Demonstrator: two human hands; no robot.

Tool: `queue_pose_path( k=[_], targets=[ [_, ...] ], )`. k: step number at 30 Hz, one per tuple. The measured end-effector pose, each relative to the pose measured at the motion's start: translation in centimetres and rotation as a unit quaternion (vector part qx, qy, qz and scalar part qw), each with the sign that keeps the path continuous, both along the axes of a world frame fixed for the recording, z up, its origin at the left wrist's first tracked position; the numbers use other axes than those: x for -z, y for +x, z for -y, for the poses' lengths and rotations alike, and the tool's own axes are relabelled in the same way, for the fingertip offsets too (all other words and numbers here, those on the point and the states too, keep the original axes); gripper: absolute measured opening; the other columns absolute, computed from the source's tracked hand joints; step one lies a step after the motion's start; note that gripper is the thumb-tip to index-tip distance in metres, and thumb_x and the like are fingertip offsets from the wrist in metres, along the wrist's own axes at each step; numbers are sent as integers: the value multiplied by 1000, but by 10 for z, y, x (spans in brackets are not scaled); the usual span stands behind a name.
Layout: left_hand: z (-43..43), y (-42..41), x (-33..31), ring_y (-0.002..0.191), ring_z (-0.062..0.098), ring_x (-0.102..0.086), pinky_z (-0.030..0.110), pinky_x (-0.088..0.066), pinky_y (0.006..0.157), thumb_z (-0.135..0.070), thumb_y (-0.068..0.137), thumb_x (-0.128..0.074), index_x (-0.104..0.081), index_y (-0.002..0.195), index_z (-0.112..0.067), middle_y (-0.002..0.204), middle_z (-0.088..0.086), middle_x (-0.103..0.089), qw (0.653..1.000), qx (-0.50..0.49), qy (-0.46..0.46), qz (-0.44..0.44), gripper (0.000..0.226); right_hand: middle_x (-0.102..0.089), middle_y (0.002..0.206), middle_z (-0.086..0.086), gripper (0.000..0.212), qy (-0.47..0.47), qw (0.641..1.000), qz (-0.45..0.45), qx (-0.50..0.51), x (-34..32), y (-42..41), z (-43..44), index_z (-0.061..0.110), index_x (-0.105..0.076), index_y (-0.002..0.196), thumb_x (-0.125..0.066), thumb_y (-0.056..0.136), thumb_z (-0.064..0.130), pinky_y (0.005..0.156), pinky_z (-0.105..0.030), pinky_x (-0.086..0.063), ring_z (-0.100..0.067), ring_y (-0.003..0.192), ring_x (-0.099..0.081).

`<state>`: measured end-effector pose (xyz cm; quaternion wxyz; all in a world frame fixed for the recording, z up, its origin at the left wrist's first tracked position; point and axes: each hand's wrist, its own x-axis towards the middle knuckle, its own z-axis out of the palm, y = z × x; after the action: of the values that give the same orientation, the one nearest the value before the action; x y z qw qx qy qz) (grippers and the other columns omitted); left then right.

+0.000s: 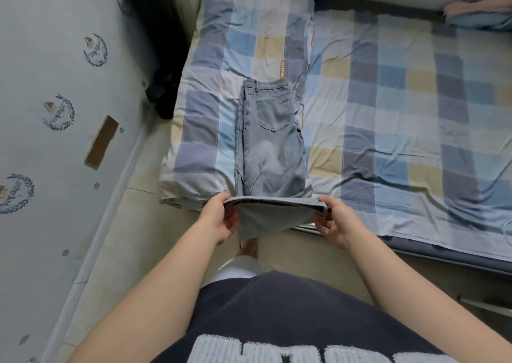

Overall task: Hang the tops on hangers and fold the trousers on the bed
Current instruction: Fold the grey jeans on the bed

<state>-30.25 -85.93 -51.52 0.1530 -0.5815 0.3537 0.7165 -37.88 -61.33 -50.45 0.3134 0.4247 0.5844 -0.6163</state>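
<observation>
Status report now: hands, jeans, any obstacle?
Left hand, right hand: both grip jeans at leg end. Rest lies flat on quilt, waist far. Nothing on top.

Soft even daylight, faint shadows, wide-angle bending at edges, slight blur

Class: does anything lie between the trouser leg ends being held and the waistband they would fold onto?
Nothing visible does. The left hand and right hand grip the leg ends; the trousers lie bare up to the waistband.

Pale blue denim trousers [270, 146] lie on a folded quilt checked in blue, cream and grey [210, 91]; the far-right pink garment [471, 9] is plain.
</observation>
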Motion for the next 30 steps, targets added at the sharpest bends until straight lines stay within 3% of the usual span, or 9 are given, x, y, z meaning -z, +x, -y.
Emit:
queue_pose_path(
  k=[10, 15, 22, 30],
  targets=[
    [92, -186, 6, 66, 13, -52, 29, -43, 62, -38, 96, -56, -61, 87, -18, 75, 0, -57, 999, 20, 27, -3, 23, -60, 81, -3, 10, 17, 1000, -1, 20, -13, -180, 95, 18, -60, 91, -66, 93, 25, 61, -30, -50, -16, 68, -58],
    [116, -270, 31, 65, 12, -51, 27, -43, 64, -37, 97, -53, -62, 82, -17, 76, -2, -59, 999, 39, 19, -8, 26, -57, 77, -3, 17, 23, 1000, 5, 13, 8, -272, 124, 17, -57, 82, -65, 94, 26, 65, -28, -50, -16, 69, -56],
    [148, -399, 98, 63, 10, -52, 27, -42, 62, -39, 96, -52, -62, 80, -21, 75, -4, -62, 996, 85, -20, -13, 27, -57, 76, -1, 21, 25, 1000, 4, -13, 83, -409, 155, 19, -55, 82, -60, 96, 33, 62, -25, -48, -12, 70, -57],
    [164, -523, 209, 68, 11, -57, 28, -43, 63, -43, 98, -50, -65, 94, -22, 82, -3, -67, 986, 141, -85, -36, 27, -63, 79, 0, 19, 30, 998, -38, -40, 198, -534, 175, 18, -59, 83, -59, 96, 32, 67, -25, -51, -13, 75, -62]
  ],
)
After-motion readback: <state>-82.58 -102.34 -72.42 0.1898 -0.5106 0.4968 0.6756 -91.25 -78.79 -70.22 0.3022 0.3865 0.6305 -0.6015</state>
